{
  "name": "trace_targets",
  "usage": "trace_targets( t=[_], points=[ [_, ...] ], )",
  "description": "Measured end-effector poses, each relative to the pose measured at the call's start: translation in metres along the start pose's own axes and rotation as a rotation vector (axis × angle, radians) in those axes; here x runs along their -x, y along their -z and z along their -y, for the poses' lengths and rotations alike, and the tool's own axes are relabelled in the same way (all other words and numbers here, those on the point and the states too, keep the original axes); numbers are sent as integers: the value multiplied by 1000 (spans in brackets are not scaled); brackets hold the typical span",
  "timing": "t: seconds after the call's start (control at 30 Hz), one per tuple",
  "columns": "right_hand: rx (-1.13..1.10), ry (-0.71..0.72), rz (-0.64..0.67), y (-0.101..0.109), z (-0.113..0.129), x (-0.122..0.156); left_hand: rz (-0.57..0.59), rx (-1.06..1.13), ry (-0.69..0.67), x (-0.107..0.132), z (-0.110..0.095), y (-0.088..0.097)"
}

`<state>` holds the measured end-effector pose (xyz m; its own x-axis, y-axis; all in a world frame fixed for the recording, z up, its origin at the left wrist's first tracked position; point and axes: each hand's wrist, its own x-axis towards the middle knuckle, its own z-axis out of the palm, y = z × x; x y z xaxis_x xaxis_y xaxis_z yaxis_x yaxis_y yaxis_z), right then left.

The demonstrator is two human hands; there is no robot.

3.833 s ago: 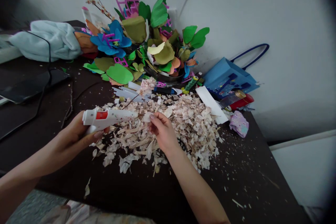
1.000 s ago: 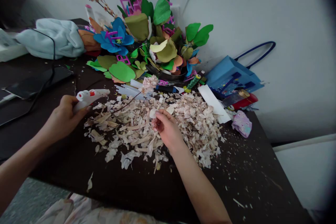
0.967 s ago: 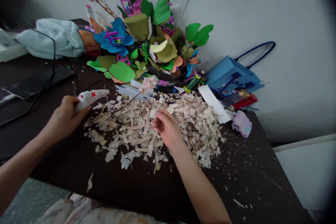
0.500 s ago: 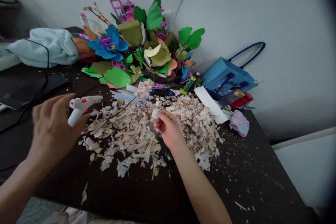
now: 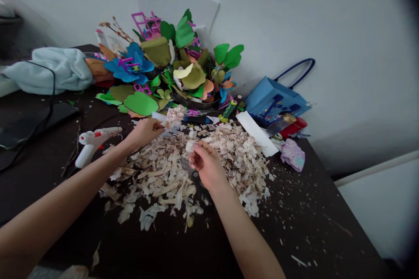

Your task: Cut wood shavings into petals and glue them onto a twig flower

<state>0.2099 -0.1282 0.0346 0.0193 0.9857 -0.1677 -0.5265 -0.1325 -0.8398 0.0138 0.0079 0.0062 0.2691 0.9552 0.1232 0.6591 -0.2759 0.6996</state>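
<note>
My right hand (image 5: 207,165) pinches a small whitish petal piece (image 5: 190,146) between thumb and fingers, over the heap of dried petal scraps (image 5: 163,174). Beneath that hand, dark-handled scissors (image 5: 195,175) lie partly hidden among the scraps. Fingers closed, my left hand (image 5: 147,133) is at the thin stem of a pale pink ruffled flower (image 5: 176,115); the stem is mostly covered by the hand. Left of my left forearm, a white glue gun (image 5: 90,146) with red parts stands on the dark table.
Behind the heap sits a large bunch of green, blue and olive craft flowers (image 5: 183,69). On the right are a blue bag (image 5: 275,100), a white strip (image 5: 257,133), a green thread spool (image 5: 228,111) and a purple cloth (image 5: 293,154). A pale blue cloth (image 5: 59,72) lies left.
My left hand has moved right from beside the glue gun to the pink flower's stem, its fingers closing. My right hand keeps the petal piece. The view has shifted slightly.
</note>
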Motion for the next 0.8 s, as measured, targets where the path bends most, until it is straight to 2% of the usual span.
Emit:
trace_targets(
  t=[0.23, 0.37, 0.47, 0.53, 0.67, 0.8],
  points=[
    [-36, -4, -17, 1, -2, -1, 89, 247, 88, 2, 0, 7],
    [-99, -9, -46, -5, -2, 1, 107, 472, 123, 16, -18, 19],
    [-126, -18, -17, -14, -1, 4, 123, 864, 230, 28, -34, 25],
    [-117, 7, 1, -22, -1, 5, 141, 1039, 276, 36, -43, 27],
    [-83, 66, 0, -38, 1, 4, 138, 1227, 379, 47, -58, 28],
    [-81, 84, -66, -49, 1, -1, 130, 1296, 448, 53, -67, 28]
  ],
)
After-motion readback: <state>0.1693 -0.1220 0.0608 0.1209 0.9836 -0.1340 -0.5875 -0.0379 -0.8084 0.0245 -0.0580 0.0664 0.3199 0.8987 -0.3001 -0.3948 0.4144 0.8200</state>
